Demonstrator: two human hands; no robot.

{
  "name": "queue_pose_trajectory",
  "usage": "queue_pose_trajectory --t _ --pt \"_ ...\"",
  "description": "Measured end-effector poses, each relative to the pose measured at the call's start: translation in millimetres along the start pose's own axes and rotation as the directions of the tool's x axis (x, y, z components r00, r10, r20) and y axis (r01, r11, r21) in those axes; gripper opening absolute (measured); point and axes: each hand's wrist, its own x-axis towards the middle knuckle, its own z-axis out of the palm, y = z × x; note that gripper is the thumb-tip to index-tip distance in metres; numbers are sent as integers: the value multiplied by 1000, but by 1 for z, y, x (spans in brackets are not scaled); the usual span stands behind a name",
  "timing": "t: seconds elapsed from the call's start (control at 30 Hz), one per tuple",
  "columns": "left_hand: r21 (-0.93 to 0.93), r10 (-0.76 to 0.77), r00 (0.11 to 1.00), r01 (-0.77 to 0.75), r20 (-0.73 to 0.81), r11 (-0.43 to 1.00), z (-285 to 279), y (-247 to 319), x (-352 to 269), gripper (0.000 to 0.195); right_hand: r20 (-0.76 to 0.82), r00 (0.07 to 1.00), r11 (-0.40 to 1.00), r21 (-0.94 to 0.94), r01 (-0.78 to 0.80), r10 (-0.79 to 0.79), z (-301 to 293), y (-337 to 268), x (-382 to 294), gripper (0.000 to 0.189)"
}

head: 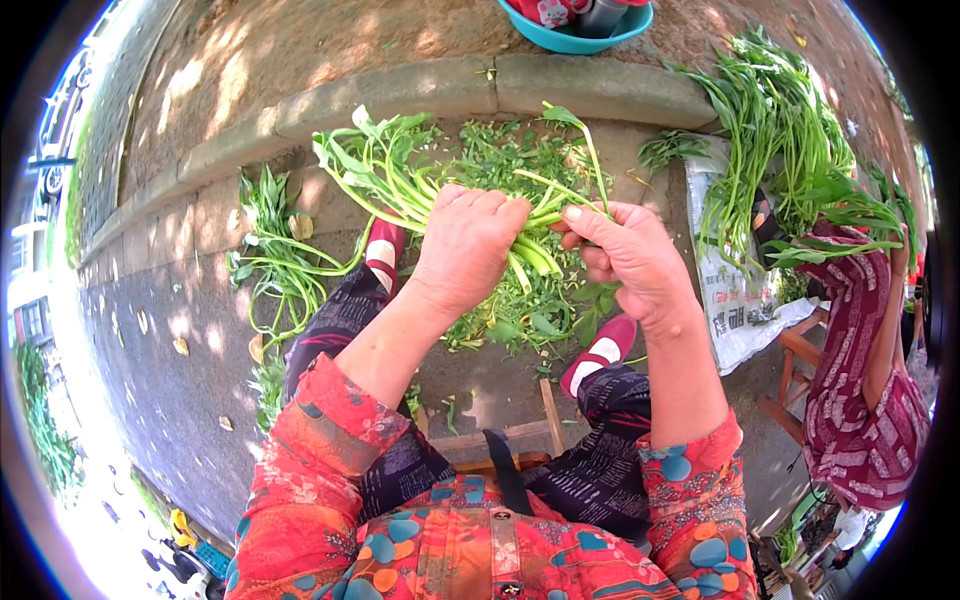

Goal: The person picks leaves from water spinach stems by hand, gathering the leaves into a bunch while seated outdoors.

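My left hand (474, 244) grips a bunch of leafy green stems (390, 176), which look like water spinach. Its leaves spread to the upper left, and the cut ends show below my fingers on the right. Close by on the right, my right hand (630, 251) pinches a single green stem (596, 165) between thumb and fingers. That stem bends upward to a leaf at its tip. Beneath both hands a pile of plucked leaves and stem bits (495, 322) covers the ground between my two red shoes.
Another bunch of stems (281, 247) lies on the pavement at left. A large heap of greens (780, 127) rests on a printed white sack (731, 322) at right, beside a seated person (862, 375). Beyond the stone kerb (420, 86) stands a blue basin (577, 41) with items inside.
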Motion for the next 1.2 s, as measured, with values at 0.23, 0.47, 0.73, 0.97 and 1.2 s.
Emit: queue_pose_trajectory --t 0.23,0.47,0.73,0.97,1.2 --pt "-28 -10 997 12 79 1000 -3 6 1 36 -146 976 978 -154 140 -162 14 8 -1 13" --pt "-86 -58 993 67 103 994 -1 8 0 37 -174 976 991 -63 121 -130 12 8 6 12" --pt "-89 -70 989 82 130 993 -1 9 3 26 -238 960 986 -108 125 -147 -2 1 2 14" --pt "44 -108 986 103 123 994 1 2 -8 20 -108 993 999 -11 36 -37 1 -1 4 11" --pt "83 -87 983 74 159 994 2 9 -10 19 -79 997 998 -63 11 -16 -12 3 5 9"
